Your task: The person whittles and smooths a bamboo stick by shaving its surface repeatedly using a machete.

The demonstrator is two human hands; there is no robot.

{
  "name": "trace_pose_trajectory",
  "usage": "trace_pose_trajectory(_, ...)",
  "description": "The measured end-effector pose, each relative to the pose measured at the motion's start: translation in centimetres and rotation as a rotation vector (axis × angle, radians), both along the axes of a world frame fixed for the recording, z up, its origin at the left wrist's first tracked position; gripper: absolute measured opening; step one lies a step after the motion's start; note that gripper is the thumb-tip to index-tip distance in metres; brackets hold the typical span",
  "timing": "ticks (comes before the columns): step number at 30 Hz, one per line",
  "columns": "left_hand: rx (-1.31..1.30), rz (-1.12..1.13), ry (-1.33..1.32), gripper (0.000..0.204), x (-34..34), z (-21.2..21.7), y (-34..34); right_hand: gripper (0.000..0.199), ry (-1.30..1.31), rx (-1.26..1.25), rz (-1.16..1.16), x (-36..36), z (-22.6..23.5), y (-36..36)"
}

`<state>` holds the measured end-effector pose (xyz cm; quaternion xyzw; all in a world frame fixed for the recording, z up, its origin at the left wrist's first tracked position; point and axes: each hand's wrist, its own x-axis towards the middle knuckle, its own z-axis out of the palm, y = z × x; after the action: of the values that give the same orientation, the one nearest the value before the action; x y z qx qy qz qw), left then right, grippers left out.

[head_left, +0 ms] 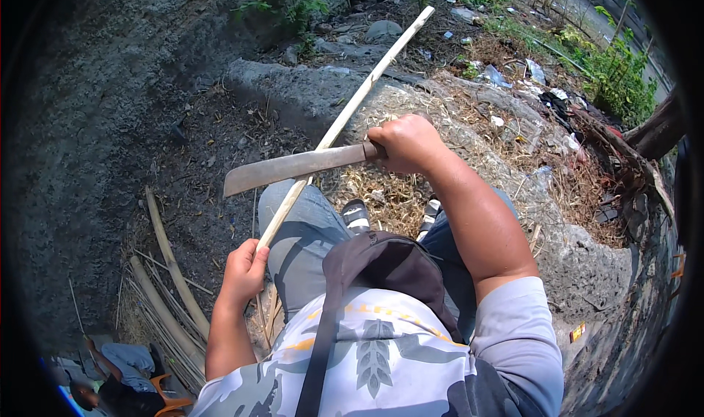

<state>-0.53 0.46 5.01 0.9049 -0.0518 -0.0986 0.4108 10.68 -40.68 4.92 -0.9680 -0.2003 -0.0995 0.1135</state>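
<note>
Outdoors, dark soil [110, 124], straw-strewn concrete slab [469, 124], perhaps

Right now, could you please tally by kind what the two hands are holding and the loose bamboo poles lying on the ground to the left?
Machete, in the right hand: 1
Long bamboo strip, in the left hand: 1
Thick bamboo poles on the ground: 2 plain to see; the thinner strips beside them are too bunched to count
Total: 4
</note>
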Motion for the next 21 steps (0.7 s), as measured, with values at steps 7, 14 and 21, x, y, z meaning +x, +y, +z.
trace_pose_trajectory(7, 0.138, -0.073, 0.009, 0.021, -0.8, 1.6, 0.4, 0.027, 0.332, 0.355, -0.457, 2.0, -2.0, -7.4)
trace_pose_trajectory(14, 0.022, 0.019, 0.076, 0.023, -1.5, -0.3, 2.2, 0.031, 0.413, 0.367, -0.331, 1.8, -1.9, -5.1)
trace_pose_trajectory(21, 0.017, 0.021, 0.006, 0.020, -0.4, -0.2, 0.5, 0.030, 0.392, 0.251, -0.061, 0.1, 0.8, -0.3)
